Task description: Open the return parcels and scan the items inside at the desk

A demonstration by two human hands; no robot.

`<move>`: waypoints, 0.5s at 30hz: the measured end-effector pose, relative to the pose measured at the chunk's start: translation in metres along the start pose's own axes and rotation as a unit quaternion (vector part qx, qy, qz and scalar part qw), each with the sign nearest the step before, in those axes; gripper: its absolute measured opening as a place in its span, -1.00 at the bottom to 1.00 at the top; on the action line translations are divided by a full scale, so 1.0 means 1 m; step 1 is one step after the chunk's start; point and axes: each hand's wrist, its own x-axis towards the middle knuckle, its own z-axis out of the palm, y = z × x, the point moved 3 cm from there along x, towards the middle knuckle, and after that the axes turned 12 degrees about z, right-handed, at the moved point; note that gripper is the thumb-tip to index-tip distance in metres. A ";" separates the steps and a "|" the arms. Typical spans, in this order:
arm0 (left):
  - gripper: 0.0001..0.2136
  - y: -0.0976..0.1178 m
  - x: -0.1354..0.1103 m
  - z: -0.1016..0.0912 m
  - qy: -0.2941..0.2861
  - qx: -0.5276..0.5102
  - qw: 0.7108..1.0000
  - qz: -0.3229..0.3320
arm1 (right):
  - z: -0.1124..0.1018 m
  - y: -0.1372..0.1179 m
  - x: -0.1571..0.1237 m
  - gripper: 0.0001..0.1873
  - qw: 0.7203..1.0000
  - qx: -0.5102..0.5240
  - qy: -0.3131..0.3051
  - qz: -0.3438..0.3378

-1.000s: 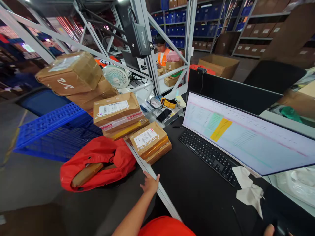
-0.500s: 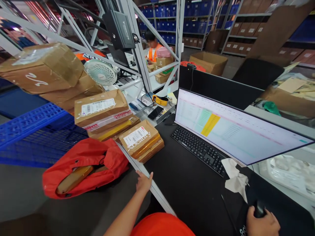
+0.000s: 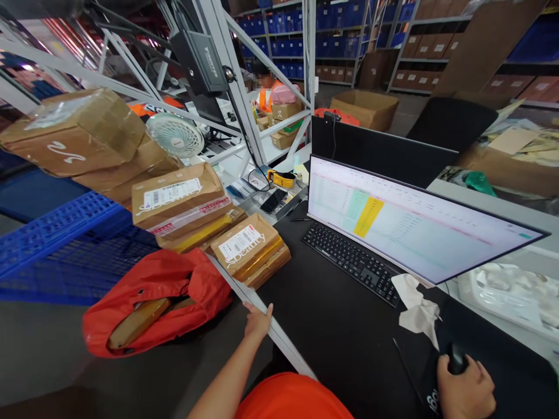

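Head view: hands apart, low in frame.
Left hand (image 3: pixel 257 323): resting on counter edge (image 3: pixel 283 349), beside red bag (image 3: pixel 174 285).
Right hand (image 3: pixel 465 387): closed over mouse (image 3: pixel 456 358).

The left hand (image 3: pixel 257 321) is resting open with its fingers (image 3: pixel 264 312) spread, while the right hand (image 3: pixel 465 391) is curling downward, half closed.

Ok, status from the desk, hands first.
Right hand on black mouse. Left hand at metal edge strip of the desk. Crumpled tissue near the mouse.
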 end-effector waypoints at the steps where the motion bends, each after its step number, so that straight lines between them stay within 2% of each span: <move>1: -0.02 0.001 -0.001 -0.001 -0.002 0.000 1.000 0.000 | -0.001 -0.001 0.000 -0.31 1.000 0.002 0.012 0.005; 5: -0.01 0.002 -0.003 -0.004 -0.007 0.000 1.000 0.000 | -0.004 -0.003 -0.001 -0.39 0.999 0.000 0.038 0.010; 15: -0.02 0.002 -0.006 -0.005 -0.018 0.002 1.000 0.001 | -0.007 -0.003 -0.003 -0.36 0.998 0.011 0.049 0.027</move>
